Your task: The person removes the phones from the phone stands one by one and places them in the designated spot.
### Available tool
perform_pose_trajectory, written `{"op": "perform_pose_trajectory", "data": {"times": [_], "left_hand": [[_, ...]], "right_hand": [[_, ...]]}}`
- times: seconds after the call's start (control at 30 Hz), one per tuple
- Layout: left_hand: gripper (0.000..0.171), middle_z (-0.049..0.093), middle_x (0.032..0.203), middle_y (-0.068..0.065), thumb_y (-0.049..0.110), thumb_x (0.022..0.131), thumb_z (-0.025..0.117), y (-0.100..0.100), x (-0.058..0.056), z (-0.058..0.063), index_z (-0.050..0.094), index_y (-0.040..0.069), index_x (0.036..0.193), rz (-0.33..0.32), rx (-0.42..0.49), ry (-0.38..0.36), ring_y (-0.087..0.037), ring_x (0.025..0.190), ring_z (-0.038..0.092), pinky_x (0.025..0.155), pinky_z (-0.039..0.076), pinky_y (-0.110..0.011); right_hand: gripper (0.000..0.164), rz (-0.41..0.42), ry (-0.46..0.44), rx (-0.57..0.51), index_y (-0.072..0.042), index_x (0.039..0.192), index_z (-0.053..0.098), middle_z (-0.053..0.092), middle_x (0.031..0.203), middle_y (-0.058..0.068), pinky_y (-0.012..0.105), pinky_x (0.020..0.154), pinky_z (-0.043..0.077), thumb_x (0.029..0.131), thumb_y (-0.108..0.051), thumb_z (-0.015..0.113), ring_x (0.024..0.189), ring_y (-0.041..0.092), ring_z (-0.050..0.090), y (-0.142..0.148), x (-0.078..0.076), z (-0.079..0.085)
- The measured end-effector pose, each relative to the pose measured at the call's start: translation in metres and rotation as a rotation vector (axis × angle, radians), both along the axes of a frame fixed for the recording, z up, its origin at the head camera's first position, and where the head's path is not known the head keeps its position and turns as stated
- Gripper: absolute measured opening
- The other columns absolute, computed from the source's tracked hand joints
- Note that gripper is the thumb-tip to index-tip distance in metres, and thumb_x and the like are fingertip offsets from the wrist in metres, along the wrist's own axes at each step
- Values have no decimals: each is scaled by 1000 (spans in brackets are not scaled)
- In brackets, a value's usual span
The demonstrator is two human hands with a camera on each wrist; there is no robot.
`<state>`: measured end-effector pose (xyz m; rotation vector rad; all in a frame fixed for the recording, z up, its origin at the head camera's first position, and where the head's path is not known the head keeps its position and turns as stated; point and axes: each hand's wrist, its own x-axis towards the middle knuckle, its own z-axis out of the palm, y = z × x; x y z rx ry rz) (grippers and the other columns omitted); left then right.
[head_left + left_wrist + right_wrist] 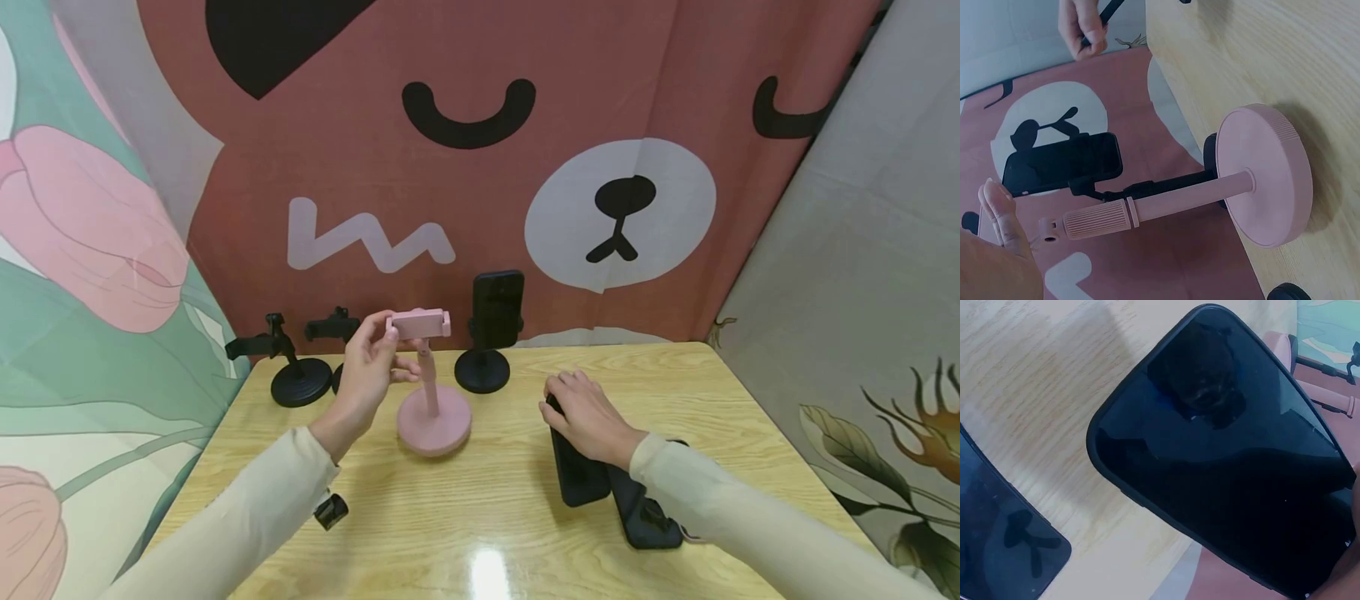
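Observation:
My left hand (362, 371) pinches the clamp head (418, 323) of a pink phone stand, thumb in front. The stand's round base (435, 422) rests on the table, and its ribbed stem (1179, 203) shows in the left wrist view. Over on the right, my right hand (592, 421) grips a black smartphone (576, 471) by its far end. That smartphone (1216, 444) fills much of the right wrist view, dark screen showing and raised off the wood. Beneath my right forearm lies another dark smartphone (647, 517), partly hidden by the sleeve.
Behind the pink stand, a black stand (482, 372) holds an upright smartphone (498, 307). Another black stand (301, 382) stands at the table's left back, beside a similar one (330, 327) partly covered by my left hand. A printed cloth (480, 192) hangs behind the table (420, 517).

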<state>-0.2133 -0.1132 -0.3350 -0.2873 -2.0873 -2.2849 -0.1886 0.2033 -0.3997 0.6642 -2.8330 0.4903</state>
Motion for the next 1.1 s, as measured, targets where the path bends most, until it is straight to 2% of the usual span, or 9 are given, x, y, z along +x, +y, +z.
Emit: {"op": "perform_pose_trajectory", "data": {"times": [0.4,0.73,1.1], "left_hand": [[36,67,102,-6,22,110,37,-7,-15,2,38,11,144,-19,18,-17,-8,66,68,66,63,-26],[43,67,102,-6,25,110,36,-11,-30,4,33,9,151,4,7,-37,-6,68,68,67,62,-23],[45,65,110,-10,28,109,37,-10,-42,12,33,16,153,27,-12,-62,-5,69,68,70,62,-25]], "right_hand": [[12,-30,-87,32,-17,97,58,53,85,-4,30,67,30,103,-27,58,78,16,38,3,4,-17],[12,-39,-116,84,-17,98,59,53,84,-4,31,66,30,103,-28,58,76,16,38,6,7,-28],[12,-37,-165,122,-18,96,58,50,82,-5,31,64,28,103,-28,58,74,17,36,9,11,-41]]}}
